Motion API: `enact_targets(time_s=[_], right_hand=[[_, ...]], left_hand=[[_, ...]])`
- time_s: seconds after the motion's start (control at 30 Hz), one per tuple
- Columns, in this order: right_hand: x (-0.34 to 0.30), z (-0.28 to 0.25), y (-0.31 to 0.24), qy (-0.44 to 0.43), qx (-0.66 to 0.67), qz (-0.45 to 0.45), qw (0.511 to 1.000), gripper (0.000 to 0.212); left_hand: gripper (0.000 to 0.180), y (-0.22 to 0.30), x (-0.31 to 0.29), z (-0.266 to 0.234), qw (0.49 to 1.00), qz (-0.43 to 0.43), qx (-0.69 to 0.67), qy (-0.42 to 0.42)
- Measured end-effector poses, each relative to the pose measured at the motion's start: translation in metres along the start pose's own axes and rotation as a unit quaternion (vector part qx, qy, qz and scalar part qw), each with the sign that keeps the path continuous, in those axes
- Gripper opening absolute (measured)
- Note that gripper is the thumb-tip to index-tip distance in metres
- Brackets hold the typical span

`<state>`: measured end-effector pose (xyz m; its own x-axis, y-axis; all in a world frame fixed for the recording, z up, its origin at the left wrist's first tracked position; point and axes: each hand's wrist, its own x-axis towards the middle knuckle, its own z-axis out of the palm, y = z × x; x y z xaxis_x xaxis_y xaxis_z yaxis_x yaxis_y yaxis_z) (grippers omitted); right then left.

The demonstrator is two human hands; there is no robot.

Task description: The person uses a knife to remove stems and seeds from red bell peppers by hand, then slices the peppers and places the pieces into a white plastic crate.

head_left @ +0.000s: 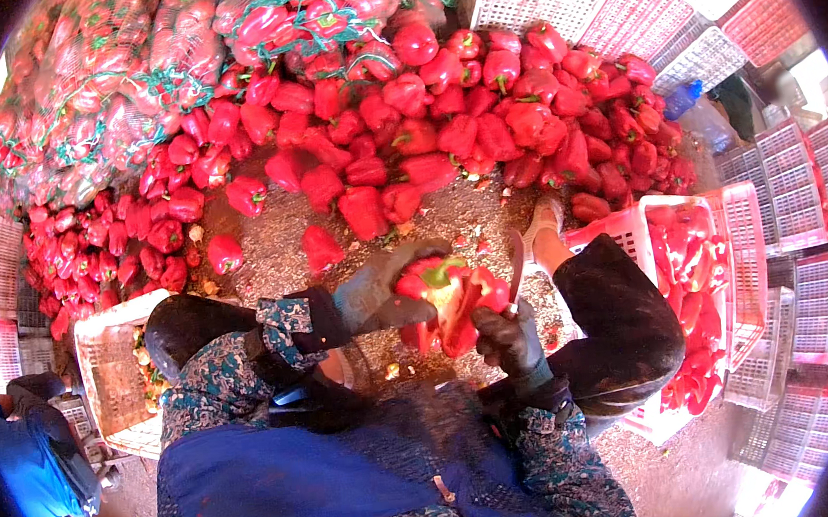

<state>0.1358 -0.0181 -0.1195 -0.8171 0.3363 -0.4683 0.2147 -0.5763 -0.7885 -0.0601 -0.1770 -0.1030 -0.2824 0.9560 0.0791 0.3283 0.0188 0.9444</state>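
Note:
In front of my body, a red bell pepper (450,300) is cut open, with its pale inside and green core showing. My left hand (382,286), in a grey glove, is closed round its left side. My right hand (512,340), also gloved, grips a knife (517,267) whose blade points up beside the pepper. The fingers of that hand lie against the pepper's lower right edge. Most of the knife's handle is hidden in the glove.
Beyond my feet spreads a heap of whole red peppers (458,136). Filled mesh bags (114,98) rise behind it at left. A pink crate (637,244) of cut peppers stands at right, a pale crate (104,369) with scraps at left. Another person (34,469) bends at far left.

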Motion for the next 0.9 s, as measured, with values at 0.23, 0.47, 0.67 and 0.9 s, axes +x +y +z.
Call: enact_targets(time_s=[0.23, 0.47, 0.67, 0.9], right_hand=[[-0.01, 0.03, -0.008, 0.127, -0.216, -0.189, 0.95, 0.029], [0.001, 0.053, 0.004, 0.037, -0.014, -0.064, 0.997, 0.033], [0.006, 0.054, 0.012, 0.029, -0.027, -0.052, 0.998, 0.036], [0.008, 0.026, 0.016, -0.05, -0.008, -0.016, 0.999, 0.031]], left_hand=[[0.084, 0.0, -0.002, -0.006, 0.981, -0.098, -0.03, 0.166], [0.082, 0.011, 0.0, 0.02, 0.982, 0.028, 0.035, 0.182], [0.081, 0.016, -0.011, 0.022, 0.979, 0.064, 0.123, 0.147], [0.069, 0.043, -0.011, 0.017, 0.974, 0.14, 0.149, 0.093]])
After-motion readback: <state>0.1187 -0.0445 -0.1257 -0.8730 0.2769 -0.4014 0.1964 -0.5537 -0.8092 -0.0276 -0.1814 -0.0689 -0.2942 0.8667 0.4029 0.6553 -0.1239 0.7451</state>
